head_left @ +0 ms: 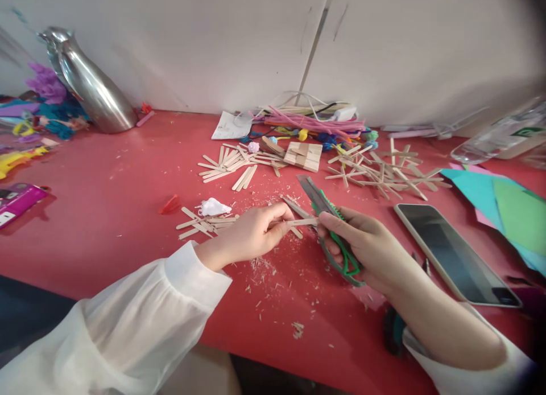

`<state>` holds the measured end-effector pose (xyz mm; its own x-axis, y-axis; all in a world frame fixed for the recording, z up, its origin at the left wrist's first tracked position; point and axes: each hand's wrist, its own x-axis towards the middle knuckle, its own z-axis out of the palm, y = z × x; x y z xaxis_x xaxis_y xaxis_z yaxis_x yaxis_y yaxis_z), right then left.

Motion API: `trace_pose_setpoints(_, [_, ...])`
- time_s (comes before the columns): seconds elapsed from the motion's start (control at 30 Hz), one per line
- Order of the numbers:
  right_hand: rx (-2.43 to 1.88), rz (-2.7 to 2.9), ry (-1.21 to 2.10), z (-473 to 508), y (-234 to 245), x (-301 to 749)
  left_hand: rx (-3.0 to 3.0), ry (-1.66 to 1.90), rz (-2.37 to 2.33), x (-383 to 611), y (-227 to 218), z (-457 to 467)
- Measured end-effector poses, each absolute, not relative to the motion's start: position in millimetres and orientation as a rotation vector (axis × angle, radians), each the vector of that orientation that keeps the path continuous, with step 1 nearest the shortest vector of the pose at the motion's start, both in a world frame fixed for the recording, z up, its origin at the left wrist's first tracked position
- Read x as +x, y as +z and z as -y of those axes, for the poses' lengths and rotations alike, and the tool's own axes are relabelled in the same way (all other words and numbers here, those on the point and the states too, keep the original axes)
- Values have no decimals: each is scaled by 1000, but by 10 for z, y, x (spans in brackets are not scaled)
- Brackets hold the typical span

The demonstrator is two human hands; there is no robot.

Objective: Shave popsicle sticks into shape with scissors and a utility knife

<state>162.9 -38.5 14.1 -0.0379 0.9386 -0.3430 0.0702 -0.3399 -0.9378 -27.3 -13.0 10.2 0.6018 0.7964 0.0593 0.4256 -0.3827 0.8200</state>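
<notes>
My left hand (258,230) pinches a pale wooden craft stick (303,222) between thumb and fingers above the table. Wrapped round a green and grey box cutter (325,206) is my right hand (364,238), its blade pointing up and to the left. My right thumb lies at the right end of the craft stick. Below both hands, wood shavings (262,267) are scattered over the red table (170,304). Several loose craft sticks (194,224) lie behind my left hand, beside a crumpled white piece (214,206). Fingers partly hide the stick's left end and the cutter's handle.
A phone (456,252) lies right of my right hand, near coloured paper sheets (512,207). Farther back are craft stick piles (384,167), a joined stick panel (303,156) and pink pipe cleaners (307,120). A steel jug (91,85) stands back left; a clear bottle (499,136) lies right.
</notes>
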Motion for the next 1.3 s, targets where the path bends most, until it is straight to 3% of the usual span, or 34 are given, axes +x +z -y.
trace_pose_setpoints(0.2, [-1501, 1143, 1418, 353, 72, 1684, 2106, 617, -945, -278, 87, 75])
trace_pose_setpoints(0.47, [-1649, 1507, 921, 363, 94, 1666, 2000, 348, -987, -347, 140, 15])
trace_pose_setpoints(0.83, [-1546, 1957, 411, 536, 46, 1638, 1970, 771, -1209, -412, 72, -68])
trace_pose_setpoints(1.3, [-1469, 2080, 132, 553, 1, 1658, 2040, 799, -1272, -432, -3, -98])
